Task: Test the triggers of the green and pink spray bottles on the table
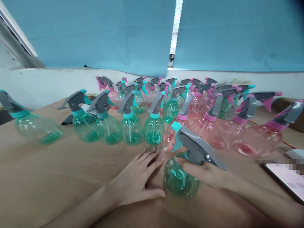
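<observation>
The right hand [204, 172] is closed around the neck of a tilted teal plastic spray bottle [180, 180]; the left hand [135, 180] lies open beside it on brown paper [47, 164] (all 5 fingers spread). A slipping grip could knock the pink plastic spray bottle [169, 134] just ahead.

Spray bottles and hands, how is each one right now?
Teal plastic spray bottle: tilted, held in right hand.
Right hand: closed around its neck.
Left hand: open, flat on brown paper.
Other teal bottles: standing in a row.
Pink plastic spray bottles: standing, bunched together.
Phone: lying down, screen lit.
</observation>
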`<state>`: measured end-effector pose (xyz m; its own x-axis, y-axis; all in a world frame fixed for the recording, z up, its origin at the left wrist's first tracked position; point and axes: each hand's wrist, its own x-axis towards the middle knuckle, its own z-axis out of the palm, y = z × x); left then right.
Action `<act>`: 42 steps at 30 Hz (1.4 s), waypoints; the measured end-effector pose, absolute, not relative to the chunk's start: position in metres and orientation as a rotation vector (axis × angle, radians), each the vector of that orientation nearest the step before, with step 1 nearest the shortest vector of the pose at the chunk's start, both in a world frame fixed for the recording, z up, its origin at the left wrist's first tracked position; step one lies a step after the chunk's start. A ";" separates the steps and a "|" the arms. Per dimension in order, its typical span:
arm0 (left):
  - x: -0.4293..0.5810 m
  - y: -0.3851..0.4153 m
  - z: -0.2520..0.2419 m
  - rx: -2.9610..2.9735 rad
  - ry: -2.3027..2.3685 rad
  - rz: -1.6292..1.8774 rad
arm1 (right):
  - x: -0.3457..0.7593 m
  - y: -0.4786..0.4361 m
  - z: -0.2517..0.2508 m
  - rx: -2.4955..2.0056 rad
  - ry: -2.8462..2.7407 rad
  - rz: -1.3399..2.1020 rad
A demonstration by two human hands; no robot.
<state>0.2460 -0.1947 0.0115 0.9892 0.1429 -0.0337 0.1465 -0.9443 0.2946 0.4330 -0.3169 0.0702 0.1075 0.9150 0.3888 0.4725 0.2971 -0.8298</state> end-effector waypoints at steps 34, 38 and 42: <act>0.246 -0.195 0.011 2.884 0.221 -0.025 | 0.435 -0.310 0.059 -1.160 -1.518 0.493; 0.246 -0.194 0.010 2.875 0.218 -0.021 | 0.434 -0.311 0.059 -1.169 -1.518 0.497; 0.246 -0.194 0.010 2.871 0.207 -0.004 | 0.434 -0.312 0.060 -1.181 -1.530 0.499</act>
